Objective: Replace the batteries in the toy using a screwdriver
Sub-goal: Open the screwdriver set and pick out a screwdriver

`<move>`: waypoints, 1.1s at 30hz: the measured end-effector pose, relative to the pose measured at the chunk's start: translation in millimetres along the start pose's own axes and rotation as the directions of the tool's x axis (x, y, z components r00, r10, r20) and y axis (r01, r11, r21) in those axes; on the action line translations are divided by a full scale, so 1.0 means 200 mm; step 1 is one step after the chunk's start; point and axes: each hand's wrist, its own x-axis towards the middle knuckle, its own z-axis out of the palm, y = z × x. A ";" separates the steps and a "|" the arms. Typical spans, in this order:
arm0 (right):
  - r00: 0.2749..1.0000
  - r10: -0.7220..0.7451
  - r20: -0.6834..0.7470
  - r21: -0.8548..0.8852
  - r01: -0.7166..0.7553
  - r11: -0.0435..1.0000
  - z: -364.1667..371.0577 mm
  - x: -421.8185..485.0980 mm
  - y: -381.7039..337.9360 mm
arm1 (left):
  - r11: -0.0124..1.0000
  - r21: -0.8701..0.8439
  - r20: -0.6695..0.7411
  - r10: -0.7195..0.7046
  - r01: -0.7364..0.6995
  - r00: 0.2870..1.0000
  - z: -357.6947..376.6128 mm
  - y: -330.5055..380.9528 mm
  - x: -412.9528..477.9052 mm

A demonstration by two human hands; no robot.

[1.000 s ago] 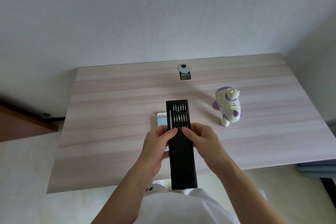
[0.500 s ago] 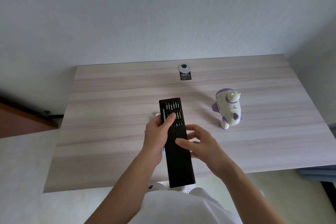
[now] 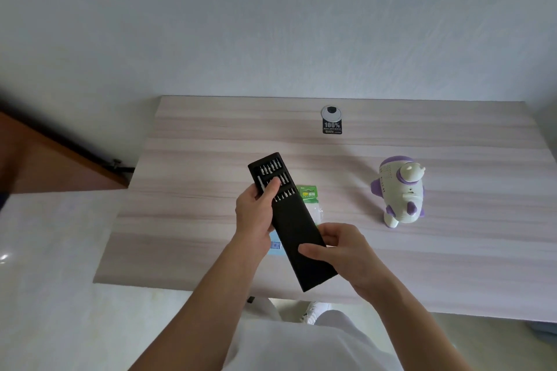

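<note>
A long black screwdriver kit case (image 3: 297, 235) is held above the wooden table (image 3: 196, 220), its inner tray slid out at the far end and showing rows of metal bits and a slim silver driver handle. My left hand (image 3: 256, 214) grips the case's left side, thumb resting on the exposed bits. My right hand (image 3: 340, 253) holds the case's near end. A white and purple toy (image 3: 399, 190) stands upright to the right. A green and white battery pack (image 3: 312, 202) lies on the table, partly hidden behind the case.
A round grey cable grommet with a black label (image 3: 331, 120) sits near the table's far edge. A pale blue card (image 3: 275, 245) peeks out under my left wrist. A brown door or panel (image 3: 45, 159) stands at the left. The wall rises behind the table.
The case has tilted, its far end swinging left. My right hand has slid down to the near end. The battery pack has come into view beside the case.
</note>
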 end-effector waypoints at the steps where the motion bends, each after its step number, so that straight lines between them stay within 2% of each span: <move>1: 1.000 -0.004 0.018 -0.004 0.004 1.000 0.00 0.01 0.00 | 1.000 -0.022 -0.017 -0.010 0.009 1.000 -0.02 0.01 0.01; 9: 0.993 0.047 0.113 -0.037 -0.043 0.998 0.10 0.08 0.00 | 0.987 -0.143 -0.086 -0.084 0.071 0.993 -0.23 0.04 0.14; 13: 0.982 0.114 0.150 -0.046 -0.108 0.993 0.14 0.12 0.03 | 0.983 -0.176 -0.162 -0.079 0.049 0.984 -0.42 0.14 0.30; 16: 0.990 0.127 0.067 0.059 -0.131 0.990 0.22 0.19 0.08 | 0.990 -0.132 -0.134 -0.065 0.047 0.989 -0.56 0.19 0.40; 22: 0.971 0.193 -0.142 0.160 -0.170 0.972 0.49 0.45 0.18 | 0.989 -0.005 -0.020 -0.148 0.147 0.989 -0.77 0.13 0.50; 26: 0.946 0.191 -0.263 0.048 -0.185 0.982 0.67 0.65 0.18 | 0.975 0.071 0.023 -0.214 0.212 0.976 -0.89 0.09 0.56; 33: 0.928 0.196 -0.317 -0.189 -0.264 0.946 0.84 0.88 0.21 | 0.967 0.116 0.051 -0.234 0.227 0.971 -1.01 0.07 0.62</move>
